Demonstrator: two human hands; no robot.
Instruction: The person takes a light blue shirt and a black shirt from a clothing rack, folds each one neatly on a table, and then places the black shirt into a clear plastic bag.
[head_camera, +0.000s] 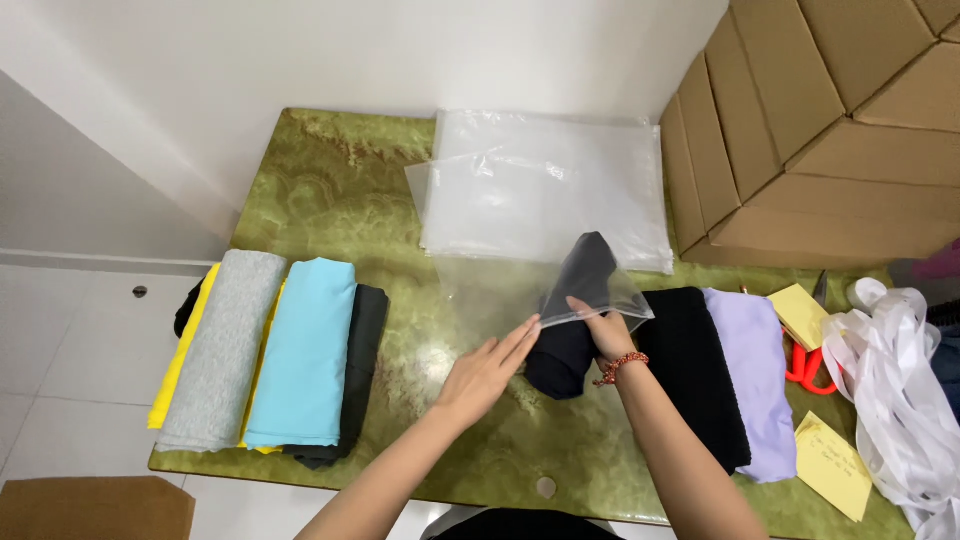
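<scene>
Right hand (607, 330) grips dark rolled cloth (575, 315) inside clear bag (520, 290); left hand (485, 372) touching bag.

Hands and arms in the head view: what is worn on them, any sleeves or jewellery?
Both forearms are bare, with no sleeves in view. The right hand has a beaded bracelet in red and dark tones at the wrist. The left hand wears nothing: no ring, watch or glove can be seen.
</scene>
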